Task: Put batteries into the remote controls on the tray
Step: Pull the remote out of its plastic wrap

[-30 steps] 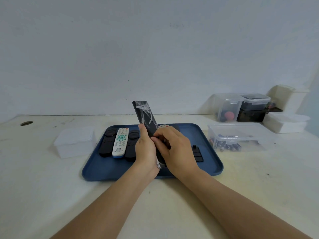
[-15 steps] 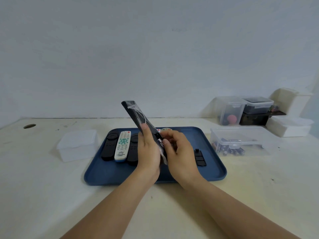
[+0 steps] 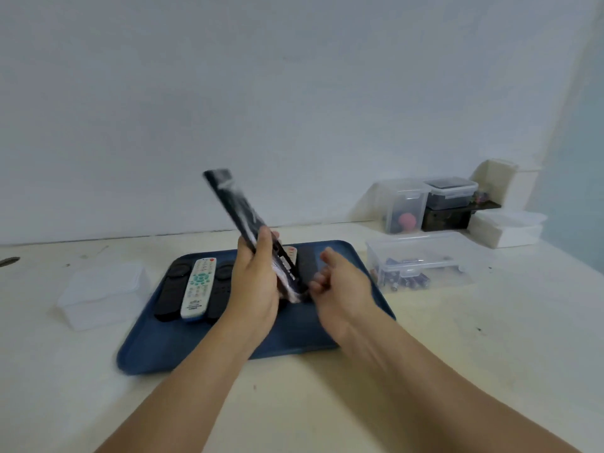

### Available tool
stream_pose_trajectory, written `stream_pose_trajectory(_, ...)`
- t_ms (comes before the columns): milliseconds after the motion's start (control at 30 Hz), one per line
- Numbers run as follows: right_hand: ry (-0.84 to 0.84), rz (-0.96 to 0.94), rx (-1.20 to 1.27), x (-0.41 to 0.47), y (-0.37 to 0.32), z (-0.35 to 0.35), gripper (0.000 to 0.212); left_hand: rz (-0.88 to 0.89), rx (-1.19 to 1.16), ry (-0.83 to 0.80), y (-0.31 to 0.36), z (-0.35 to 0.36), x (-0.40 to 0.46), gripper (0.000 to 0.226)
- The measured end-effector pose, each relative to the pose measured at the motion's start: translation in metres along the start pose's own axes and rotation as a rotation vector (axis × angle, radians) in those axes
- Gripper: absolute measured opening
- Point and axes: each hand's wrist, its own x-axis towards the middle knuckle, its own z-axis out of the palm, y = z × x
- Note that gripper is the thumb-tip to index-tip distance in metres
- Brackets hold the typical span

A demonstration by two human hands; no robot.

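Observation:
My left hand (image 3: pixel 258 282) grips a long black remote (image 3: pixel 235 207) wrapped in clear plastic, tilted up and to the left above the blue tray (image 3: pixel 147 351). Its open battery compartment faces right, near the lower end. My right hand (image 3: pixel 346 289) is just right of the remote and off it, blurred, with loosely curled fingers and nothing visible in them. A white remote (image 3: pixel 197 289) lies on the tray's left side between two black remotes (image 3: pixel 171 289). More remotes (image 3: pixel 305 261) lie partly hidden behind my hands. A clear box (image 3: pixel 421 256) right of the tray holds batteries (image 3: pixel 405 281).
A white lidded container (image 3: pixel 101 292) stands left of the tray. Several clear and white storage boxes (image 3: pixel 405 204) are stacked at the back right against the wall. The pale tabletop runs toward me in front of the tray.
My right hand has let go of the remote's lower end and moved right. My left hand has lifted the remote and tilted it further left.

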Motion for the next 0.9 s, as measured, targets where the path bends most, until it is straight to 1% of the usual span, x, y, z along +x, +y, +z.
stream_pose_trajectory(33, 0.004, -0.099, -0.194, 0.002, -0.005, -0.001, 0.028, -0.085, -0.169, 0.003, 0.005, -0.004, 0.003, 0.015)
stream_pose_trajectory(100, -0.017, -0.265, -0.594, 0.002, -0.013, -0.004, 0.037, -0.182, -0.396, -0.006, 0.012, -0.014, 0.008, 0.031)
stream_pose_trajectory(133, -0.043, -0.267, -0.693, 0.001, -0.015, -0.004, 0.042, -0.196, -0.451, -0.031, 0.016, -0.019, 0.009, 0.035)
stream_pose_trajectory(167, -0.089, -0.214, -0.709, 0.000, -0.016, -0.004, 0.045, -0.204, -0.462, -0.077, 0.019, -0.021, 0.008, 0.036)
stream_pose_trajectory(200, -0.152, -0.139, -0.682, 0.000, -0.016, -0.004, 0.046, -0.212, -0.437, -0.135, 0.021, -0.022, 0.005, 0.036)
stream_pose_trajectory(267, -0.283, -0.049, -0.558, -0.001, -0.016, -0.002, 0.036, -0.221, -0.294, -0.288, 0.027, -0.025, -0.004, 0.037)
stream_pose_trajectory(333, -0.369, -0.041, -0.392, 0.002, -0.021, -0.003, 0.027, -0.246, -0.064, -0.593, 0.033, -0.035, -0.008, 0.041)
stream_pose_trajectory(367, -0.385, -0.045, -0.306, 0.006, -0.026, -0.005, 0.028, -0.272, 0.005, -0.748, 0.037, -0.044, -0.006, 0.044)
stream_pose_trajectory(400, -0.380, -0.050, -0.234, 0.011, -0.032, -0.008, 0.031, -0.310, 0.005, -0.847, 0.041, -0.054, -0.001, 0.049)
stream_pose_trajectory(433, -0.369, -0.057, -0.192, 0.015, -0.037, -0.011, 0.033, -0.375, -0.065, -0.892, 0.046, -0.061, 0.001, 0.058)
stream_pose_trajectory(467, -0.362, -0.071, -0.189, 0.021, -0.041, -0.015, 0.033, -0.444, -0.138, -0.893, 0.052, -0.063, 0.002, 0.063)
stream_pose_trajectory(500, -0.371, -0.087, -0.220, 0.024, -0.044, -0.018, 0.032, -0.495, -0.173, -0.863, 0.054, -0.060, 0.000, 0.061)
stream_pose_trajectory(567, -0.418, -0.123, -0.339, 0.026, -0.043, -0.020, 0.028, -0.525, -0.084, -0.739, 0.047, -0.047, -0.008, 0.044)
stream_pose_trajectory(600, -0.427, -0.154, -0.409, 0.026, -0.038, -0.018, 0.027, -0.566, -0.027, -0.677, 0.042, -0.037, -0.013, 0.041)
stream_pose_trajectory(667, -0.382, -0.277, -0.555, 0.024, -0.024, -0.012, 0.025, -0.647, 0.082, -0.615, 0.031, -0.021, -0.028, 0.052)
stream_pose_trajectory(700, -0.355, -0.379, -0.638, 0.024, -0.017, -0.008, 0.024, -0.643, 0.130, -0.553, 0.025, -0.015, -0.033, 0.053)
stream_pose_trajectory(733, -0.300, -0.507, -0.723, 0.024, -0.011, -0.007, 0.024, -0.594, 0.164, -0.464, 0.019, -0.011, -0.036, 0.048)
stream_pose_trajectory(767, -0.207, -0.660, -0.800, 0.024, -0.009, -0.007, 0.025, -0.513, 0.201, -0.369, 0.015, -0.008, -0.037, 0.039)
stream_pose_trajectory(800, -0.100, -0.826, -0.840, 0.026, -0.008, -0.008, 0.024, -0.418, 0.233, -0.286, 0.012, -0.008, -0.036, 0.031)
stream_pose_trajectory(833, -0.020, -0.985, -0.834, 0.022, -0.011, -0.009, 0.020, -0.333, 0.261, -0.238, 0.013, -0.006, -0.036, 0.026)
stream_pose_trajectory(867, -0.005, -1.086, -0.805, 0.018, -0.013, -0.010, 0.014, -0.253, 0.283, -0.213, 0.012, -0.005, -0.035, 0.023)
stream_pose_trajectory(900, -0.044, -1.122, -0.790, 0.014, -0.012, -0.009, 0.011, -0.188, 0.309, -0.198, 0.013, -0.003, -0.034, 0.022)
